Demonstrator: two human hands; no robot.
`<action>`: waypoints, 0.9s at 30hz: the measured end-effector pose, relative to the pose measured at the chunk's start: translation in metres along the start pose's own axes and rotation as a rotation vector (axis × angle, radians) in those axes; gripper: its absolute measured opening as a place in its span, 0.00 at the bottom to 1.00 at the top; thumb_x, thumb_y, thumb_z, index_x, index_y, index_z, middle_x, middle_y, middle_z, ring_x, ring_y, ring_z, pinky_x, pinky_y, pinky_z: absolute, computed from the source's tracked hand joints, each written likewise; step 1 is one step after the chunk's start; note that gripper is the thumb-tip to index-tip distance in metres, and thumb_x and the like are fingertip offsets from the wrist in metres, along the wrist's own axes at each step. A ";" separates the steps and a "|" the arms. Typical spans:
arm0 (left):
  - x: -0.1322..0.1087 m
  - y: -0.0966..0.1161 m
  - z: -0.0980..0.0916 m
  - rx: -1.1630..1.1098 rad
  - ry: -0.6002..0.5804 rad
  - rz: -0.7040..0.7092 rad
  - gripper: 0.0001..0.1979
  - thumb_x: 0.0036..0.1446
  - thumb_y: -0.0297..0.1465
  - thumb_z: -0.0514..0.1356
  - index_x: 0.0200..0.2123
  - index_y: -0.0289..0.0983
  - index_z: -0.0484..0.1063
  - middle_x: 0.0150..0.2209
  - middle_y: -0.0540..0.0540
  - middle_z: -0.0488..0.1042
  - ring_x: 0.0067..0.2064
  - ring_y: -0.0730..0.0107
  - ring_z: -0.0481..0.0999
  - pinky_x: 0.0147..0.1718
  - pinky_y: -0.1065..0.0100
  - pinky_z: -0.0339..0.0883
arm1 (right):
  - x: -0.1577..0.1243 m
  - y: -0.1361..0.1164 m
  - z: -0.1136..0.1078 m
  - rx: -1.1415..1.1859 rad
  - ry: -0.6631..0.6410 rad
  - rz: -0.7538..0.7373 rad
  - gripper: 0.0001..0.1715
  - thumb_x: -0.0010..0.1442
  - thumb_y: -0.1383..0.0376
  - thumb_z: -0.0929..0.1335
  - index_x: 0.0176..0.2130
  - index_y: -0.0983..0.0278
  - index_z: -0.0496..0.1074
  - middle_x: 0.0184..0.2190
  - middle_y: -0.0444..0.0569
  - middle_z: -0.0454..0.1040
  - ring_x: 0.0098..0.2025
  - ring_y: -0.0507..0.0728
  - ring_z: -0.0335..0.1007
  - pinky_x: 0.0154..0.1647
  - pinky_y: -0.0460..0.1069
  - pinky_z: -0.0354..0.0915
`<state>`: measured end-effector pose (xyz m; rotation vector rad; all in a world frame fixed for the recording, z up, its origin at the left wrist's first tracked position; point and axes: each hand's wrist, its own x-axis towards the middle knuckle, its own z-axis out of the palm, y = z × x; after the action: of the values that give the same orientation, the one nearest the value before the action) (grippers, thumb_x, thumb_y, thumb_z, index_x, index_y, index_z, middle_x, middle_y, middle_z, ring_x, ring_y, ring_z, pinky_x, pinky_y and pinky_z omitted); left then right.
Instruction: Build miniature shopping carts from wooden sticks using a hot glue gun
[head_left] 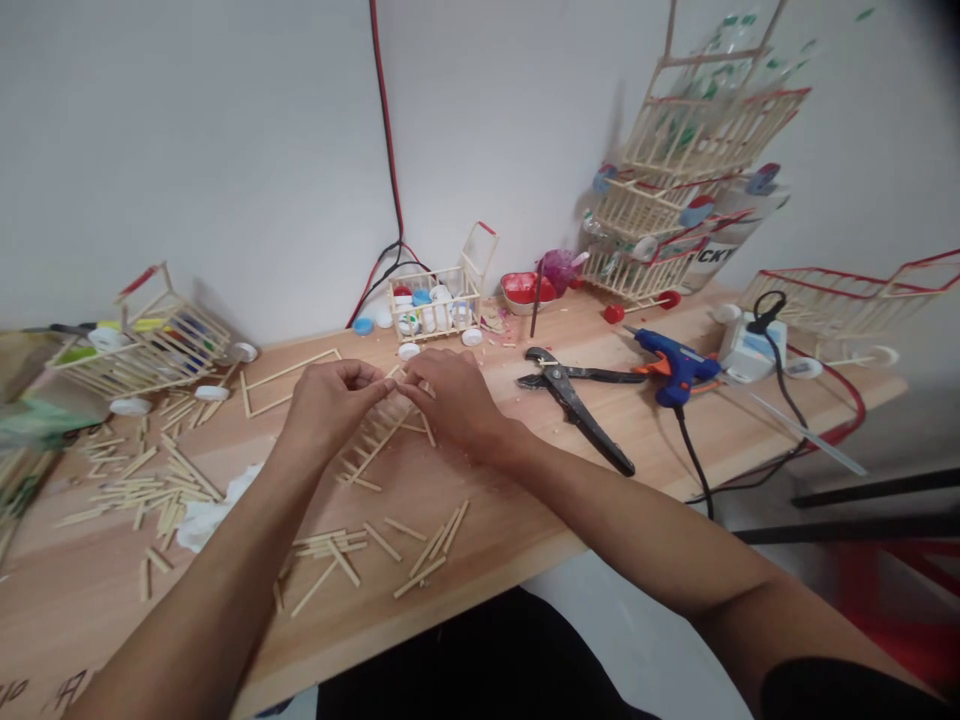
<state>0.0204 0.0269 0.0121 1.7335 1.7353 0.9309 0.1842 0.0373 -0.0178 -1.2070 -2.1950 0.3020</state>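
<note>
Both of my hands meet over a small frame of wooden sticks (381,445) lying on the wooden table. With thumb and fingers pinched, my left hand (330,395) grips its far end. My right hand (454,400) pinches the same end from the other side, its fingertips nearly touching the left ones. Part of the frame is hidden behind my fingers, and whether a separate small stick is between them I cannot tell. Loose short sticks (330,545) lie in front of the frame. A flat stick rectangle (281,383) rests behind my left hand.
Pliers (574,395) and a blue glue gun (675,365) with its cable lie to the right. Small stick carts (154,350) stand at left; another cart (435,305) holds bottle caps. Stacked carts (675,210) rise at the back right. A stick pile (165,485) spreads at left.
</note>
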 end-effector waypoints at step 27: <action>-0.005 -0.002 0.000 -0.109 -0.001 -0.050 0.14 0.41 0.41 0.67 0.26 0.34 0.77 0.25 0.48 0.76 0.26 0.71 0.70 0.26 0.70 0.59 | 0.003 -0.006 0.000 -0.049 0.045 -0.006 0.12 0.66 0.61 0.65 0.35 0.64 0.74 0.37 0.50 0.75 0.43 0.58 0.66 0.42 0.52 0.50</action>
<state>0.0192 0.0217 0.0105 1.6133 1.6869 0.9839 0.1794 0.0363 -0.0139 -1.2222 -2.1781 0.2170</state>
